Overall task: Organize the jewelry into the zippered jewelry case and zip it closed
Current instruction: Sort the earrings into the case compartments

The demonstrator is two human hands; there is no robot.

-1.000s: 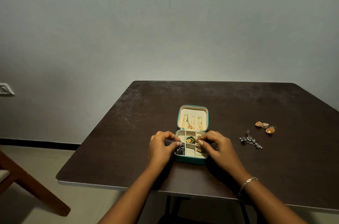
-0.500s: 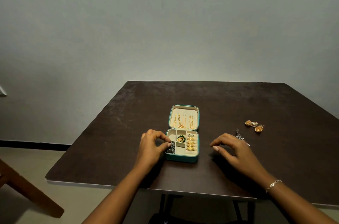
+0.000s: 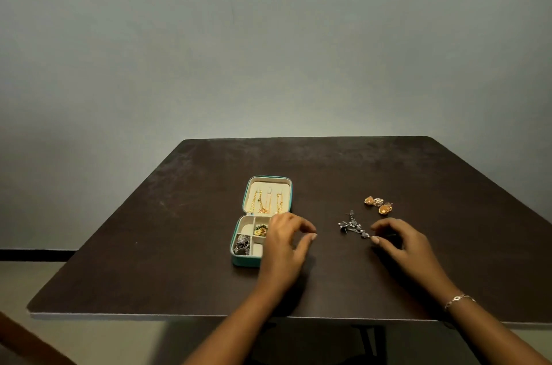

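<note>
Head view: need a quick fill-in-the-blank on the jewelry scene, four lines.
1. The jewelry case lies ___ on the table, lid laid back.
2. The drop earrings beside the right hand are ___ in colour.
3. A bracelet is worn on the ___ wrist.
4. The orange-gold earrings lie ___ the case, on the tabletop.

Missing words: open; silver; right; outside.

Case (image 3: 243, 261) on table (image 3: 179, 245), one earring pair (image 3: 354, 228) right of it, second pair (image 3: 378, 204) just behind that
</note>
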